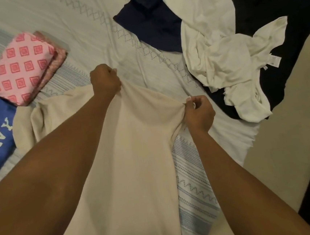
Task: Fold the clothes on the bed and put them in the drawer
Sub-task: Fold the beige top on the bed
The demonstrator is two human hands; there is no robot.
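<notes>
Cream garment (127,157) on the bed (85,29), long axis running from the near edge away toward both fists. Left hand (105,82) and right hand (199,113) each bunch its far edge in curled fingers (fabric taut between them).

The cream garment (133,138) gripped by the left hand (105,80) and right hand (199,111) is soft, matt cloth, smooth where it is stretched. Beyond the hands, the bed sheet (85,29) is thin, matt, printed cloth. Right of the hands, the white garment (230,62) is crumpled matt cloth.
</notes>
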